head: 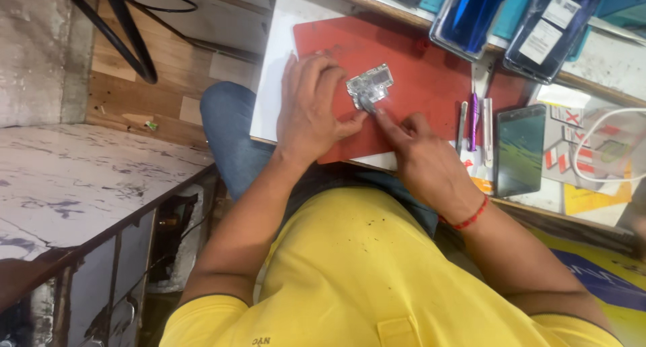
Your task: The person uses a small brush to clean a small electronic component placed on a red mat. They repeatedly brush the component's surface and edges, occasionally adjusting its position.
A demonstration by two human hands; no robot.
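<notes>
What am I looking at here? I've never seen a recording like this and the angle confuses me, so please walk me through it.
There is just one picture, taken by a camera worn on a person's head and looking down, so you see their own yellow shirt and both bare arms. No machine is involved.

The left hand grips a small silvery circuit board and steadies it on a red mat that lies on the workbench. The right hand, with a red thread bracelet on its wrist, pinches a small tool or part at the board's lower edge; what it is cannot be made out.

Beside the mat lie several thin tools, one of them purple, and a dark phone. More phones lie along the far side of the bench.
</notes>
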